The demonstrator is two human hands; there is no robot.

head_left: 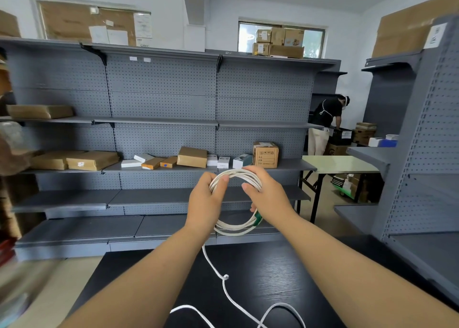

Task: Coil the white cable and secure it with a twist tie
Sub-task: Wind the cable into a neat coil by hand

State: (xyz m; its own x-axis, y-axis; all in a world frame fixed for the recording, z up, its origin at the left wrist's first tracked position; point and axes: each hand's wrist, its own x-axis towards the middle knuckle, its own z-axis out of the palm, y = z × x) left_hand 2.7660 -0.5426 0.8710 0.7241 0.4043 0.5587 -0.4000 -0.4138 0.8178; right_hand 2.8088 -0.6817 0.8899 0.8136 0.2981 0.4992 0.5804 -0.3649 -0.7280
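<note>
A white cable point(236, 229) is wound into several loops that I hold up in the air in front of me, above a black table point(273, 273). My left hand point(207, 201) grips the loops on their left side, thumb across the strands. My right hand point(267, 194) grips the top right of the coil, fingers curled over it. A green piece point(258, 218) shows at the coil just under my right hand. The loose end of the cable hangs from the coil down to the table, with a small kink point(225, 277), and curls near the front edge.
Grey pegboard shelving point(161, 104) fills the wall ahead, with cardboard and white boxes on its middle shelf point(193, 156). Another grey shelf unit point(422, 153) stands at the right. A person point(325, 123) bends over boxes at the back right, beside a pale folding table point(340, 165).
</note>
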